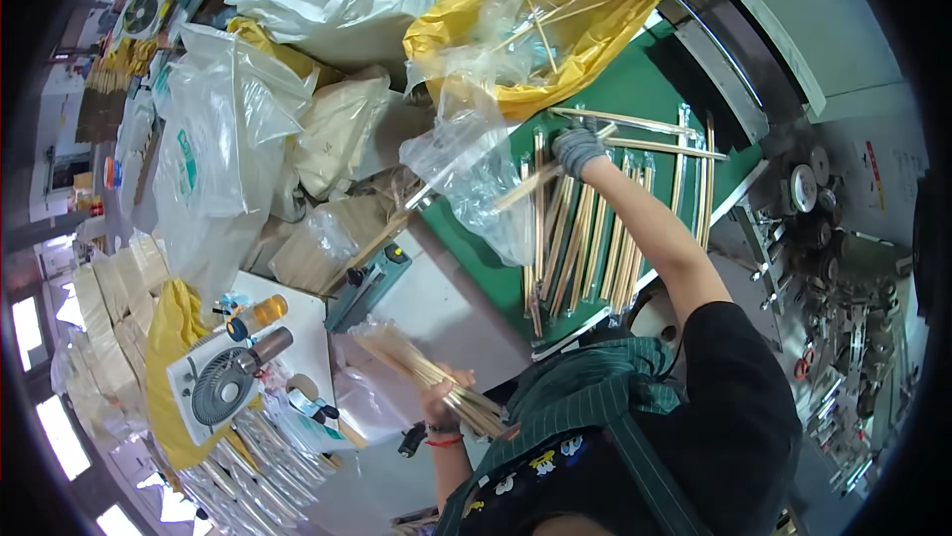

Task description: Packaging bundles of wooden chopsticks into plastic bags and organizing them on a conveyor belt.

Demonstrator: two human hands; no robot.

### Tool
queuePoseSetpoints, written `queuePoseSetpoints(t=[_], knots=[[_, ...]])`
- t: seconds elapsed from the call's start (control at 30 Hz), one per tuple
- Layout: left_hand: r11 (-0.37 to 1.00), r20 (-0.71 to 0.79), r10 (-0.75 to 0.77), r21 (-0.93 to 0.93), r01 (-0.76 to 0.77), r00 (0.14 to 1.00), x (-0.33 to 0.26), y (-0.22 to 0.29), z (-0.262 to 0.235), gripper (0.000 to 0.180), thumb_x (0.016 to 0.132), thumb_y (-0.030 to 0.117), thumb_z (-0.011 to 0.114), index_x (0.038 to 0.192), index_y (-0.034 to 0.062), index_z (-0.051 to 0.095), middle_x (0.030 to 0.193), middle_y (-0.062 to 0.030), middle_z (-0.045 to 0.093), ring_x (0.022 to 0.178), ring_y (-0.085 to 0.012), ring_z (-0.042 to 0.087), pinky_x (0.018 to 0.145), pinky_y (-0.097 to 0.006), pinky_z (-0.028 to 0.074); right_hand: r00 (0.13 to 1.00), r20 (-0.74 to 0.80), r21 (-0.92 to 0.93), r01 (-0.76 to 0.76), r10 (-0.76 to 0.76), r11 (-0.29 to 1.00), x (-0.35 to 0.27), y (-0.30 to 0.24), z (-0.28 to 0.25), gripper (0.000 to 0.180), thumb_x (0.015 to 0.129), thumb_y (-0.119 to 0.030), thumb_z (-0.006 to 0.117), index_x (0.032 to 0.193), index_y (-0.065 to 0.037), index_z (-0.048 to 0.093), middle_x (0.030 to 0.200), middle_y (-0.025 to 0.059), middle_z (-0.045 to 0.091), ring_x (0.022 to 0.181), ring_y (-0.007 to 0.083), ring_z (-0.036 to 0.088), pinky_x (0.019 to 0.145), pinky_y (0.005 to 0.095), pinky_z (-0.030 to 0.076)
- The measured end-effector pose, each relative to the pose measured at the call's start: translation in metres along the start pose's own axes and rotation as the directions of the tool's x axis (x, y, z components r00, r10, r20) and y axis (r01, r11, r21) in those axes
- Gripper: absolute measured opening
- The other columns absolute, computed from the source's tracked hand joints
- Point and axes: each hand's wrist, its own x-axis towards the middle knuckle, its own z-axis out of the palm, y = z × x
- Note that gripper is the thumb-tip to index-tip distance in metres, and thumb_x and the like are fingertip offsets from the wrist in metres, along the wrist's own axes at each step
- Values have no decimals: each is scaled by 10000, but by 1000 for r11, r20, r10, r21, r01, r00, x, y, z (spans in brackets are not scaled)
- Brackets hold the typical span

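Note:
My left hand [446, 399] is closed around a bundle of wooden chopsticks [416, 362] in clear wrappers, low at the front beside the white surface. Over the green conveyor belt [476, 253], my right hand [578, 151] wears a grey glove and is closed on a slanting packet of wrapped chopsticks [526, 189]. Below and right of that hand, several wrapped chopstick packets [585, 248] lie side by side along the belt. More packets [645, 121] lie crosswise just beyond the glove. The fingertips of the right hand are partly hidden.
A yellow bag [585, 70] holding clear film and loose sticks stands at the belt's far end. White sacks [332, 0] crowd the far left. A small fan [220, 384] and an amber bottle [260, 316] sit at the left. Machine parts [843, 268] line the right.

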Motion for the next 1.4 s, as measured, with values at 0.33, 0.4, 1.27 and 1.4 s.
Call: queuePoseSetpoints(t=[0.33, 0.4, 1.27, 1.4], knots=[[999, -36, 30, 15, -30, 999, 0, -5, 5, 268, 606, 181, 510, 803, 27, 415, 604, -106, 496, 643, -242, 485, 756, -388, 345, 903, -316, 791, 81, 291, 606, 9, -61, -55, 632, 494, -473, 647, 936, -40, 516, 856, 144, 534, 863, 277, 496, 749, 350, 367], [999, -54, 49, 5, -49, 997, -5, -6, 3, 265, 604, 181, 509, 799, 27, 415, 603, -106, 495, 642, -241, 484, 754, -387, 346, 954, -192, 508, 298, -231, 808, -37, -90, -86, 603, 514, -453, 627, 965, -68, 518, 1011, 139, 478, 997, 277, 418, 841, 411, 281], [820, 217, -452, -280, 499, 865, 135, -57, 107, 190, 696, 197, 469, 783, 29, 478, 771, -121, 525, 712, -252, 530, 610, -402, 446, 700, 154, -379, -610, -697, -696, -229, -68, 13, 149, 792, -202, 443, 828, -67, 494, 577, -9, 492, 526, 97, 500, 476, 245, 448], [974, -32, -141, 176, 145, 989, 151, -50, 126, 162, 615, 15, 554, 768, -25, 518, 631, -78, 542, 511, -180, 536, 476, -262, 452, 878, 467, 740, -322, 105, -590, -204, 1, 26, 218, 748, -167, 515, 923, -40, 492, 747, 47, 541, 693, 140, 525, 592, 246, 449]])
